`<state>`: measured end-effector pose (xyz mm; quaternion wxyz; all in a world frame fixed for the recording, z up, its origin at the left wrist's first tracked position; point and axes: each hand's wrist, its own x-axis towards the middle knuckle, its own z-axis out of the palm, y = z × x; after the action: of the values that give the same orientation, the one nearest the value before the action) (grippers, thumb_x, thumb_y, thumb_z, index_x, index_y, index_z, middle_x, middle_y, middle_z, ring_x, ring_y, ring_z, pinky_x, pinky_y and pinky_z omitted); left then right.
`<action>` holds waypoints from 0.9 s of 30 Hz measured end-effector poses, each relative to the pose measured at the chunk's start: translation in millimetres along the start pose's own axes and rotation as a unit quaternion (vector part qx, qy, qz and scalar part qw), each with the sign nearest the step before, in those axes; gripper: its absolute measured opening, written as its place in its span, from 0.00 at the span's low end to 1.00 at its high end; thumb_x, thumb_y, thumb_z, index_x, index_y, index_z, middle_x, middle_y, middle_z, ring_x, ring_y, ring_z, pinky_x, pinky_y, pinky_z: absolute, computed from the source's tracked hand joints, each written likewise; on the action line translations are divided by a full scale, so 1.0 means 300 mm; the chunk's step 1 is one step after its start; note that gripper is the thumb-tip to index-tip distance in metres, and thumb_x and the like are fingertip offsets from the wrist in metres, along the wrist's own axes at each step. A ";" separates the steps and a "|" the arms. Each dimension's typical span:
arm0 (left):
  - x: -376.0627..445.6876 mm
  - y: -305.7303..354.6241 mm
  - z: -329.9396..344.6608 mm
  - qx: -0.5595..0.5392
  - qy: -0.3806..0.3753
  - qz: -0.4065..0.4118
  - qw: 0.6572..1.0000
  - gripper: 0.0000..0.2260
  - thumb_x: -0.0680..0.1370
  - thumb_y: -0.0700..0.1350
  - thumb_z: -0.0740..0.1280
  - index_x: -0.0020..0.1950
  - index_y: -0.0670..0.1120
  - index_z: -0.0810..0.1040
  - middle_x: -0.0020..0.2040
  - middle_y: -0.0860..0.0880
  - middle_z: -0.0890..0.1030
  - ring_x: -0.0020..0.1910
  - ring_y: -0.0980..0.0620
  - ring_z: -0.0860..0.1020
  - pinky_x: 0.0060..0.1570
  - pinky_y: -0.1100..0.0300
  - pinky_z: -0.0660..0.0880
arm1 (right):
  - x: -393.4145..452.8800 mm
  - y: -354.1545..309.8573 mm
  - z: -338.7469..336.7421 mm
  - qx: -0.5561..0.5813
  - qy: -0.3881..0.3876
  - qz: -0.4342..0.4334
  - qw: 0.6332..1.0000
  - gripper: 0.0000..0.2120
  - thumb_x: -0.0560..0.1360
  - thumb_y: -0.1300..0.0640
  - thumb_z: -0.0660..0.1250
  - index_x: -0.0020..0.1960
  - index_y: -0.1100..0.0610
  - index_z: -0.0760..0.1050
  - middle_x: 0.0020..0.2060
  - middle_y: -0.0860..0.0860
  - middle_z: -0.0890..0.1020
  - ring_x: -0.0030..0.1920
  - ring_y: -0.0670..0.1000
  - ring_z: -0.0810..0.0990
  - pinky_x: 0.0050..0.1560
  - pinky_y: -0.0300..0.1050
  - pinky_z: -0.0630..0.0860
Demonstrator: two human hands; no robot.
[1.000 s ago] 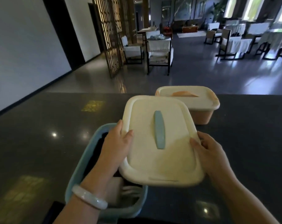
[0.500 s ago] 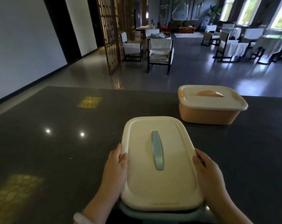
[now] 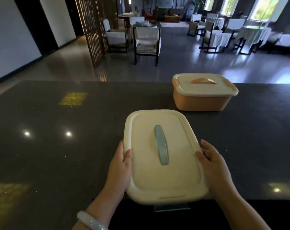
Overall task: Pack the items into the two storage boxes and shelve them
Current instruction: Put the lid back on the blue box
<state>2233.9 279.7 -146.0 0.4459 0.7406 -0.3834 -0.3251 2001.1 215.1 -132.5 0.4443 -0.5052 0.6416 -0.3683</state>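
A cream lid [image 3: 177, 165] with a blue handle [image 3: 161, 144] sits over the blue storage box, of which only a latch tab [image 3: 171, 208] shows at the near edge. My left hand [image 3: 120, 168] grips the lid's left rim, thumb on top. My right hand [image 3: 213, 165] grips its right rim the same way. An orange storage box [image 3: 199, 102] with a closed cream lid and orange handle stands farther back on the right of the dark counter [image 3: 58, 146].
The counter's far edge runs across the view behind the orange box. Beyond it lies a polished floor with chairs [image 3: 146, 42], white-clothed tables [image 3: 250, 35] and a lattice screen [image 3: 91, 29].
The lid, tilted beside the open blue box a second ago, now lies flat over the box and hides its contents. Both hands stayed on the lid's sides.
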 end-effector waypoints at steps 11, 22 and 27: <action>0.020 0.026 -0.019 0.261 -0.007 0.141 0.955 0.29 0.83 0.51 0.52 0.79 0.50 0.41 0.80 0.50 0.45 0.78 0.51 0.46 0.74 0.51 0.49 | 0.015 -0.001 -0.024 -0.004 -0.043 -0.017 0.999 0.18 0.78 0.54 0.64 0.68 0.46 0.70 0.56 0.45 0.80 0.51 0.47 0.81 0.44 0.43 0.78; -0.001 0.055 0.042 0.462 -0.121 0.314 0.821 0.24 0.82 0.60 0.40 0.79 0.61 0.46 0.80 0.57 0.48 0.78 0.53 0.45 0.75 0.45 0.41 | -0.127 -0.020 -0.049 -0.395 -0.313 -0.321 0.802 0.39 0.68 0.25 0.56 0.74 0.34 0.48 0.69 0.23 0.45 0.72 0.30 0.45 0.74 0.42 0.49; -0.005 0.052 0.046 0.459 -0.115 0.318 0.822 0.25 0.81 0.61 0.40 0.79 0.60 0.47 0.80 0.57 0.49 0.78 0.53 0.46 0.75 0.45 0.42 | -0.125 -0.022 -0.062 -0.482 -0.321 -0.369 0.726 0.55 0.61 0.19 0.57 0.75 0.39 0.32 0.71 0.31 0.30 0.69 0.34 0.27 0.64 0.31 0.26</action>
<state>2217.3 270.5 -136.9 0.0856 0.6535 -0.7513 -0.0348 1989.2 250.7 -112.7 0.1491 -0.9366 0.3145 0.0402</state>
